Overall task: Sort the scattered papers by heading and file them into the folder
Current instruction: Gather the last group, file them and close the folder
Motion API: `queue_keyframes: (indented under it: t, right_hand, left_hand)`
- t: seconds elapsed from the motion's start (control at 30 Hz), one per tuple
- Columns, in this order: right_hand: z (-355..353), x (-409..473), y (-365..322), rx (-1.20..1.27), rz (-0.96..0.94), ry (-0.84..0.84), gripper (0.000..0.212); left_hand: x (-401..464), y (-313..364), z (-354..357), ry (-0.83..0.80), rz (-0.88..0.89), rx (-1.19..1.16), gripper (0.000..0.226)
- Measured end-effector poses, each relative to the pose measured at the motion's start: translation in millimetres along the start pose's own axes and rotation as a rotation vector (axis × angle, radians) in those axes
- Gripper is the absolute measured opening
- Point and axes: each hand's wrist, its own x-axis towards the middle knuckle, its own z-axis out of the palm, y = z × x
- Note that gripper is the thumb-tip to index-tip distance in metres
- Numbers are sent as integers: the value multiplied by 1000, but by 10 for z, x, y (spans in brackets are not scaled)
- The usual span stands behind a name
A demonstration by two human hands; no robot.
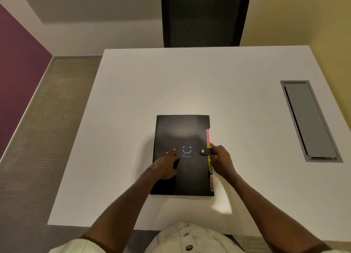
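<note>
A black folder (pixel 182 131) lies closed and flat on the white table (pixel 133 93), with a blue smiley printed on its cover. Coloured index tabs (pixel 208 136) stick out along its right edge; a pink one reads FINANCE. A strap with a silver snap button (pixel 202 151) wraps over the right edge. My left hand (pixel 165 165) rests on the cover, fingertips pressing just left of the smiley. My right hand (pixel 220 157) is at the right edge, fingers pinching the strap's end. No loose papers are in view.
A grey cable hatch (pixel 309 119) is set into the table at the right. A black mesh chair (pixel 205 17) stands behind the far edge. Carpeted floor runs along the table's left side.
</note>
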Motion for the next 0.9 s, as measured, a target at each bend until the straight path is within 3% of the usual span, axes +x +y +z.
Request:
queue_keyframes:
  t: [0.1,0.17,0.23,0.4,0.6,0.77,0.9]
  right_hand:
    - [-30,-18,117,183,330,161,37]
    - [-11,12,148,245,459,168,41]
    - [-22,63,136,269,506,169,46]
    - [30,130,-21,231,456,75,47]
    - [119,121,-81,172,414,-26,41]
    - [92,-19,-124,218,372,-4,22]
    - [93,-180,-310,255,331,39,19]
  left_hand:
    - [-25,-51,-49,345,-40,-221,17]
    - [-14,-91,-86,540,-121,-322,17]
    - [-4,-118,-118,632,-224,-416,25]
    - [53,-157,-32,533,-482,-625,33]
    - [80,-136,-47,519,-599,-895,49]
    - [-3,-238,13,569,-577,-940,15]
    - [-167,-332,-39,703,-491,-963,21]
